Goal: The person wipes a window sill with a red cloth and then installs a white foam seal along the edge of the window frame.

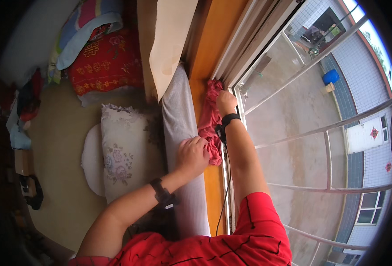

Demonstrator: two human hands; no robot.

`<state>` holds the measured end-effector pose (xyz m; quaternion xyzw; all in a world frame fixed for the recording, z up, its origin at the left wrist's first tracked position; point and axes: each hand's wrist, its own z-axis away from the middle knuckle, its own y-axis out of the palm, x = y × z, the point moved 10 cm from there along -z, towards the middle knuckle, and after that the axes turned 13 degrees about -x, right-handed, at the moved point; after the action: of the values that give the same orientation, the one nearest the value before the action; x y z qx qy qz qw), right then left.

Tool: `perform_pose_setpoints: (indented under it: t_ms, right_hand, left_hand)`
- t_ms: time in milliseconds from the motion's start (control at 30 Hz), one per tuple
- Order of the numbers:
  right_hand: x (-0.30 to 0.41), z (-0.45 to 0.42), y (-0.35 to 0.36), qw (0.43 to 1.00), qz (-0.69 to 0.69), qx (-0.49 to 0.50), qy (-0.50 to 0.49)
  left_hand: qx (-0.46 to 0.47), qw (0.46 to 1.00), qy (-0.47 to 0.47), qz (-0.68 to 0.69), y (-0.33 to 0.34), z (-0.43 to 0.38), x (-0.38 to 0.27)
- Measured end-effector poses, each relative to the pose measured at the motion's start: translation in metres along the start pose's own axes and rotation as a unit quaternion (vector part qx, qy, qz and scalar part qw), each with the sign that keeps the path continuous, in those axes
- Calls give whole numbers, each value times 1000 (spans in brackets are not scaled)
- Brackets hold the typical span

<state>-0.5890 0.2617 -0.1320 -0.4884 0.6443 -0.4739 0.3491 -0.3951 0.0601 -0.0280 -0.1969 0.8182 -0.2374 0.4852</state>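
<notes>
A crumpled pinkish-red cloth [210, 116] lies lengthwise along the orange wooden window sill [214, 186], beside the window's track. My left hand [192, 156] grips the cloth's near end with curled fingers, its wrist over the pale fabric roll [186, 199]. Further up, my right hand [227, 101] is closed at the far part of the cloth, against the window frame [234, 91]; its fingertips are hidden, so its hold is unclear. Both wrists wear black straps with small devices, and a thin black cable [225, 202] runs down from the right one.
A barred window [290, 129] on the right looks onto a paved yard with a blue barrel [331, 76]. To the left are a floral pillow [123, 156], a red embroidered cushion [106, 63] and folded bedding [83, 30]. A cream curtain [171, 40] hangs near the sill.
</notes>
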Motion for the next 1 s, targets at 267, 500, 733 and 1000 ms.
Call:
perform_pose_setpoints:
  t_ms: [267,500,733,1000]
  right_hand:
    - [-13,45,12,989,-129,63,46]
    - [-53,171,-26,989,-74,126,35]
    - [-91,336,-97,961,-74,231,134]
    - [-87,379,-138,964,-98,175,175]
  left_hand:
    - [-50,999,13,0,-4,3,3]
    - [-58,998,11,-5,2,4,5]
    - [-29,999,2,-20,11,7,8]
    - [-3,999,5,-41,5,6,2]
